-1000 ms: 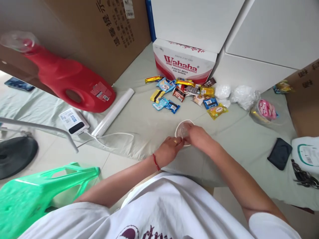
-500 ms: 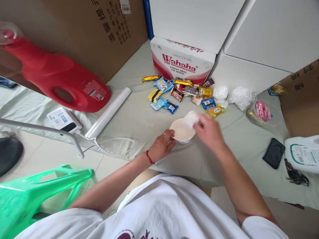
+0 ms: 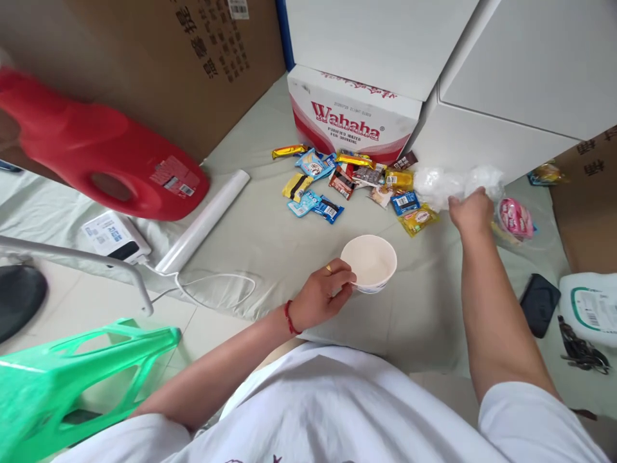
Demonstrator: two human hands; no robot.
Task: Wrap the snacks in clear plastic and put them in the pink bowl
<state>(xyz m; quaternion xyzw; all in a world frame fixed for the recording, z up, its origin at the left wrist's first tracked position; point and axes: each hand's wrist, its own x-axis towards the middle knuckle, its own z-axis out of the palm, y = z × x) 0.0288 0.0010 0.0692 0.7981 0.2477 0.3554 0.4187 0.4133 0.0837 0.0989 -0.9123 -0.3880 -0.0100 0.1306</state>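
Head cam: L hand (image 3: 322, 292) pinches bowl (image 3: 371, 257) rim. R hand (image 3: 472, 212) is by crumpled plastic (image 3: 431, 185), can't tell its grip. Bowl's uncovered, w/ snacks (image 3: 342, 182) outside it.

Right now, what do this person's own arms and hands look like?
They're ordinary human hands, ungloved. Both arms come out of short white sleeves. The left hand has a gold-coloured ring on one of its fingers and a red, cord-like bracelet at the wrist. No jewellery shows on the right hand.
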